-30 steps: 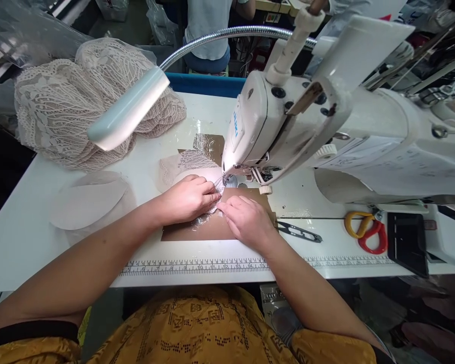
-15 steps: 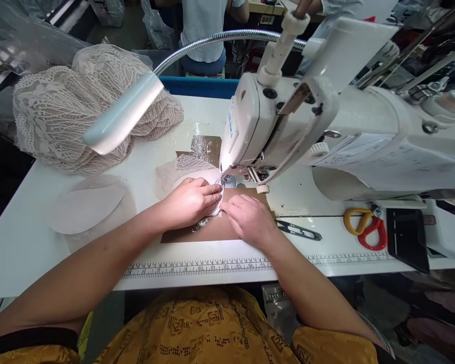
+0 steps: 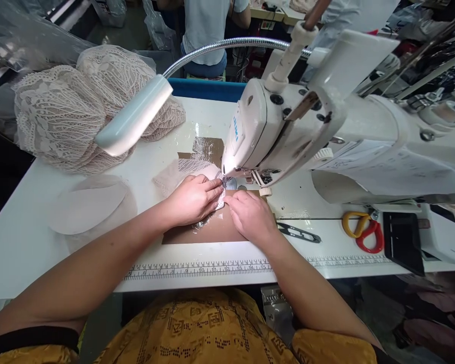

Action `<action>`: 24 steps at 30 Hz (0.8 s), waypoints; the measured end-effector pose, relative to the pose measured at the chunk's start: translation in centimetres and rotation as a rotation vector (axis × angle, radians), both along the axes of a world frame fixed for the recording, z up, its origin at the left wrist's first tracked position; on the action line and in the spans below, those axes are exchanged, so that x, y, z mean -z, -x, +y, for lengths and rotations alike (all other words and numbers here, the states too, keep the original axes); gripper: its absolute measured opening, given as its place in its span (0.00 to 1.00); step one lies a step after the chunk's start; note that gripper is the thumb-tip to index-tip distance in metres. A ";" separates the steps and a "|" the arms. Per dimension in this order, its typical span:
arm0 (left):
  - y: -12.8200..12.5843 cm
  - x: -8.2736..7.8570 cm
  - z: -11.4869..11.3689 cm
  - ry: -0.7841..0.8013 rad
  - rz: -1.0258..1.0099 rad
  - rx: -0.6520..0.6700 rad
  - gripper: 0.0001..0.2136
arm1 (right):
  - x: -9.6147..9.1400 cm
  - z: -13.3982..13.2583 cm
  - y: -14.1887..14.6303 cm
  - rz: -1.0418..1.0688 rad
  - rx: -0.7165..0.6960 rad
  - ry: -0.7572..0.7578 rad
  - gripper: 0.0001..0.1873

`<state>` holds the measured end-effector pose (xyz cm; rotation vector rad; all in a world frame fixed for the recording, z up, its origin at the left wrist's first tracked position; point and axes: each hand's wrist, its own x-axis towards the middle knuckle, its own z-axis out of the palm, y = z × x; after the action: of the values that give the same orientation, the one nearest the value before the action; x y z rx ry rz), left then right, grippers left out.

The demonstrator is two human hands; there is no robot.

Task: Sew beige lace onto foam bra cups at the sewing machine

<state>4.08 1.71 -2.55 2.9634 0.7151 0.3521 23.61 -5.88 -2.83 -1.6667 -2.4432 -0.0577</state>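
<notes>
Under the head of a white sewing machine [image 3: 246, 131] lies a small piece of pale lace fabric [image 3: 187, 169], its front edge at the needle. My left hand [image 3: 197, 199] rests on the lace just left of the presser foot, fingers stretched out and pressing it down; the thumb is hidden. Close to its right, my right hand [image 3: 248, 212] has the thumb and forefinger pinched on the near edge of the lace. Both hands are over a brown cardboard sheet [image 3: 197, 235] partly covered with shiny tape.
A lamp [image 3: 134, 116] on a bendable neck hangs at left before a big lace bundle [image 3: 60, 116]. Sheer rounded pieces [image 3: 94, 207] lie left. Thread snips [image 3: 299, 232], scissors [image 3: 369, 237] and a black tray-like object [image 3: 404, 242] lie right. A ruler strip [image 3: 212, 268] lines the front edge. Someone sits beyond.
The lace behind my left hand has shifted slightly and lies a little differently. Both hands keep nearly the same place. The whole view has moved slightly.
</notes>
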 end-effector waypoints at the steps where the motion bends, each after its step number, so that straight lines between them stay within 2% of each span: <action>1: 0.0 0.1 0.1 0.000 -0.002 -0.004 0.20 | 0.0 0.1 0.1 -0.003 0.013 -0.005 0.15; 9: 0.1 -0.2 0.3 -0.046 -0.016 -0.060 0.18 | 0.1 0.5 0.2 -0.011 0.086 -0.061 0.19; 14: 1.4 -1.0 0.7 0.092 -0.060 0.087 0.21 | 0.2 0.5 0.0 0.047 0.108 -0.071 0.17; 17: 1.7 -1.1 0.8 0.161 -0.119 0.144 0.14 | 0.2 0.4 -0.1 0.082 0.107 -0.068 0.16; 19: 1.5 -0.9 0.7 0.191 -0.184 0.141 0.10 | 0.2 0.3 -0.1 0.110 0.098 -0.065 0.16; 24: 0.7 -0.6 0.5 0.309 -0.270 0.056 0.09 | 0.2 0.5 0.4 0.168 0.065 -0.037 0.16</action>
<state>3.37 2.18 -1.98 2.5749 0.5924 0.5674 23.21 -5.34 -3.04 -1.6634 -2.2518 0.0275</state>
